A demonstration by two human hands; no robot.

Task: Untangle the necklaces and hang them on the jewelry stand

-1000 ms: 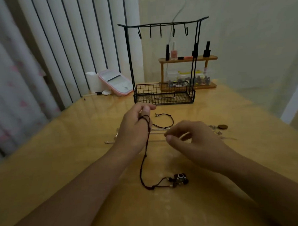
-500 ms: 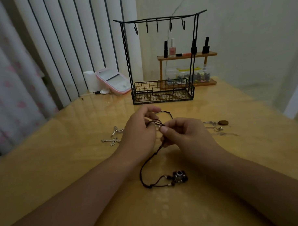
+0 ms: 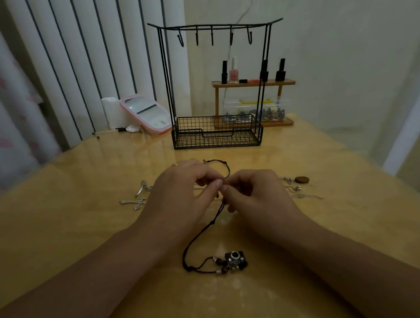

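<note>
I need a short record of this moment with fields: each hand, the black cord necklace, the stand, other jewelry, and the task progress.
left hand: pinches the black cord
right hand: pinches the same cord, fingertips meeting the left's
black cord necklace: runs from the fingers down to the table; camera pendant lies flat
jewelry stand: upright behind the hands, five hooks bare, basket looks empty
other jewelry: silver cross pendants left; round brown pendant right
progress: nothing hung yet

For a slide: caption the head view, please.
Both hands, left and right, pinch a black cord necklace before an empty jewelry stand.
</note>
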